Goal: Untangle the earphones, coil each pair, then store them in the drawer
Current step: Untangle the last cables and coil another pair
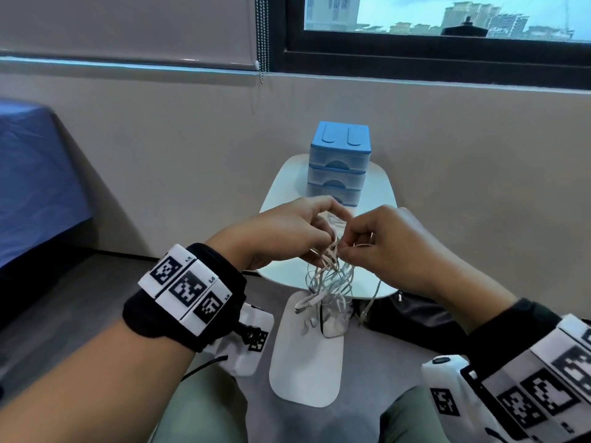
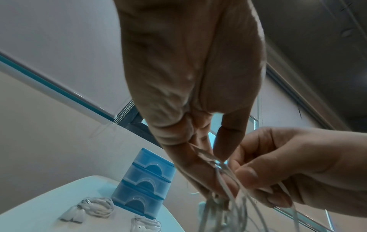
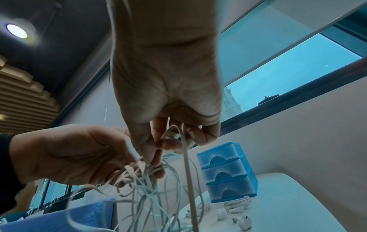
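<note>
We see white earphone cords (image 1: pixel 326 276) and a drawer unit (image 1: pixel 339 164) with a solid blue top and pale translucent blue drawers, on a white table (image 1: pixel 281 193). Our wristbands (image 1: pixel 188 289) are black with white blocks of black-and-white square code patterns, and blue cloth (image 1: pixel 35 174) lies at left.
</note>
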The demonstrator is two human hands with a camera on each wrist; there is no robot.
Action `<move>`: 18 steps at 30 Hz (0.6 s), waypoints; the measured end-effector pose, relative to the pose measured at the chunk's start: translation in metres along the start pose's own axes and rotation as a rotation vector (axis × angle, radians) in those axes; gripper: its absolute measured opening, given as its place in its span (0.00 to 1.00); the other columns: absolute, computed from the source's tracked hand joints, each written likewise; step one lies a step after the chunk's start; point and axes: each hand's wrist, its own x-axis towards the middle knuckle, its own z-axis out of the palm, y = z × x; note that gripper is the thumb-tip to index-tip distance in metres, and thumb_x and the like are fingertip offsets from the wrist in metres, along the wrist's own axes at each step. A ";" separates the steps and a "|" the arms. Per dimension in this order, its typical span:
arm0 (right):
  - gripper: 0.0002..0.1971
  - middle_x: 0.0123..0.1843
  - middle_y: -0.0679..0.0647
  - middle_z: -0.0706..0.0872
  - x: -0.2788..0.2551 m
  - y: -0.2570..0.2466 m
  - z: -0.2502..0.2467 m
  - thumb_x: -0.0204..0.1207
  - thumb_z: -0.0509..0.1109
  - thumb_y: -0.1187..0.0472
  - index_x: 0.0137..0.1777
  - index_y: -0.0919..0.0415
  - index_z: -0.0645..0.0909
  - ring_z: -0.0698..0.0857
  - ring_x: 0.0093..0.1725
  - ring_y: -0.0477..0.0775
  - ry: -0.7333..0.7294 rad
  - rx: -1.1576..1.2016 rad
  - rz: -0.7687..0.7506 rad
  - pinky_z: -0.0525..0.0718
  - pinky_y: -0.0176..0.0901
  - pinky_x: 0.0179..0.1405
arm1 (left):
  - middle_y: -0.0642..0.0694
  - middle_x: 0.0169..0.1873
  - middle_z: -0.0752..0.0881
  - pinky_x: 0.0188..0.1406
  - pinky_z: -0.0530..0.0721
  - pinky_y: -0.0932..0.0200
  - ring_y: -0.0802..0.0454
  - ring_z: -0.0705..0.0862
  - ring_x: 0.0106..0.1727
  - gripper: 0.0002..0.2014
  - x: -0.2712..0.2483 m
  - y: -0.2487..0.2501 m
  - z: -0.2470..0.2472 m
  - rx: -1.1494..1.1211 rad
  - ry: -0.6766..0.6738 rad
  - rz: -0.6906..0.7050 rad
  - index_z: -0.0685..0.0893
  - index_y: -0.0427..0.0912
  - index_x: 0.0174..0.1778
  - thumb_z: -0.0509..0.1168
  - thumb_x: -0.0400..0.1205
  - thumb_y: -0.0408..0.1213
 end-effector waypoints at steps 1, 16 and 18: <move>0.09 0.25 0.38 0.83 0.000 0.001 0.003 0.73 0.80 0.60 0.33 0.50 0.89 0.79 0.28 0.38 0.013 0.002 0.004 0.75 0.28 0.28 | 0.42 0.42 0.82 0.57 0.90 0.42 0.45 0.86 0.44 0.25 0.000 0.000 0.001 0.011 0.013 0.003 0.82 0.43 0.69 0.57 0.81 0.17; 0.11 0.26 0.47 0.88 0.001 0.001 0.015 0.72 0.81 0.66 0.33 0.52 0.87 0.87 0.24 0.43 0.185 0.129 0.054 0.85 0.38 0.32 | 0.38 0.46 0.83 0.39 0.86 0.54 0.43 0.84 0.40 0.16 0.004 0.003 0.009 -0.080 0.153 0.039 0.82 0.46 0.68 0.55 0.89 0.31; 0.11 0.26 0.44 0.87 0.000 0.000 0.017 0.72 0.82 0.66 0.33 0.52 0.87 0.86 0.25 0.43 0.171 0.138 0.051 0.81 0.32 0.29 | 0.40 0.45 0.84 0.42 0.85 0.51 0.45 0.84 0.39 0.15 0.005 0.003 0.010 -0.066 0.165 0.047 0.82 0.48 0.67 0.55 0.89 0.32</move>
